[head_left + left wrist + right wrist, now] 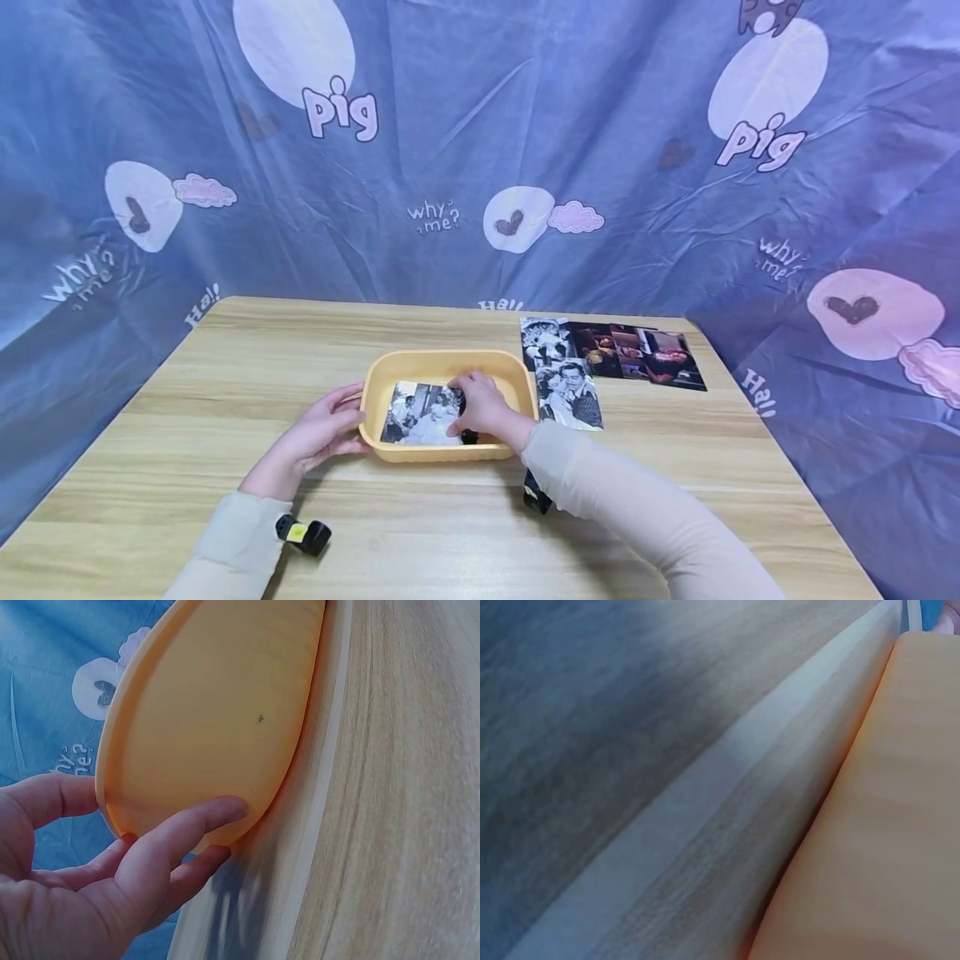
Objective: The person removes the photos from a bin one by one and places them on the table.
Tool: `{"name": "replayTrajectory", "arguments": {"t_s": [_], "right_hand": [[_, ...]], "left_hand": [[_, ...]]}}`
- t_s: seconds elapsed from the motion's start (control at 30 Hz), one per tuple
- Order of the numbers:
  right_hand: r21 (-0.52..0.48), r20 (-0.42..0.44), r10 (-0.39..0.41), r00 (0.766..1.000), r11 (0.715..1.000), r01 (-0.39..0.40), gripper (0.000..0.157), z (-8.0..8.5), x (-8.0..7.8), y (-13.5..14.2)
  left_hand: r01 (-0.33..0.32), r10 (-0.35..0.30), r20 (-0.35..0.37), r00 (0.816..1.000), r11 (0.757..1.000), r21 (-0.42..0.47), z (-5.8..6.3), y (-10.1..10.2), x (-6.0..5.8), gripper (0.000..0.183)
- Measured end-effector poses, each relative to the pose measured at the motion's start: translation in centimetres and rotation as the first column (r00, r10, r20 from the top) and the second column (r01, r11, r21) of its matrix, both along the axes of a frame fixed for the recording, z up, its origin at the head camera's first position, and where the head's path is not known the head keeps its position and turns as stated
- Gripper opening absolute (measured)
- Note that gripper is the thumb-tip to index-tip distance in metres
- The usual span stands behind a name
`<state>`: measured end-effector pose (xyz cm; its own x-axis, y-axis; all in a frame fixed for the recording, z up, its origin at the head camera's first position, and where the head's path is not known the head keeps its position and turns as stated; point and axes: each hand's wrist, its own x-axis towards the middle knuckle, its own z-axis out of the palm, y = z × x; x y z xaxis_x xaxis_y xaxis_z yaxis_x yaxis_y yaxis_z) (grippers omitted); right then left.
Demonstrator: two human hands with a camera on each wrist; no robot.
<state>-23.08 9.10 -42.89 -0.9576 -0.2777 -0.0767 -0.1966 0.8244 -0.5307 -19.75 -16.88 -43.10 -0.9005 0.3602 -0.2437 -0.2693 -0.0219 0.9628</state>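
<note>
A yellow plastic box [442,452] stands on the table with black-and-white photos [425,415] lying inside it. My left hand [330,427] holds the box at its left end, thumb at the rim; in the left wrist view, the fingers [184,829] lie against its outer wall. Over the right wall my right hand [483,406] reaches into the box, its thumb and fingers spread over the right part of the photos. I cannot tell whether they pinch a photo. The right wrist view shows the box's outer wall [877,825] and hides that hand's fingers.
Right of the box lie two black-and-white photos, the nearer a couple's portrait [570,396], and several dark coloured photos [670,358] overlapping in a row. The wooden table [420,533] reaches back to a blue printed cloth [442,142]. Black cameras [303,533] are on both wrists.
</note>
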Motion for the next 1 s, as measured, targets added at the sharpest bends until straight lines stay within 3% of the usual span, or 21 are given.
{"name": "replayTrajectory", "arguments": {"t_s": [0.27,0.5,0.6,0.7,0.83,1.0], "right_hand": [[-0.171,-0.05,-0.038,0.998,0.985,0.029,0.055,0.2,-0.2,0.2],[-0.19,-0.046,-0.082,0.996,0.979,0.072,0.032,1.5,-0.2,1.0],[-0.245,-0.044,-0.117,0.992,0.964,0.103,0.024,2.4,-0.4,1.7],[-0.331,-0.023,-0.193,0.981,0.927,0.175,0.023,3.5,-0.7,2.9],[-0.459,0.029,-0.302,0.953,0.843,0.281,0.028,4.9,-1.0,5.5],[-0.612,0.117,-0.392,0.913,0.695,0.377,0.037,6.4,-0.5,10.1]], "left_hand": [[-0.02,0.02,0.012,1.0,0.999,-0.026,0.1,0.1,-0.1,0.071],[-0.011,0.011,0.002,1.0,1.0,-0.012,0.2,0.2,0.2,0.071],[-0.005,0.005,-0.001,1.0,1.0,-0.008,0.2,0.1,0.2,0.071],[-0.005,0.005,-0.002,1.0,1.0,-0.008,0.1,0.1,0.3,0.071],[-0.007,0.007,-0.006,1.0,1.0,-0.011,0.0,0.1,0.1,0.072],[-0.008,0.007,-0.011,1.0,1.0,-0.013,-0.1,0.0,-0.1,0.072]]}}
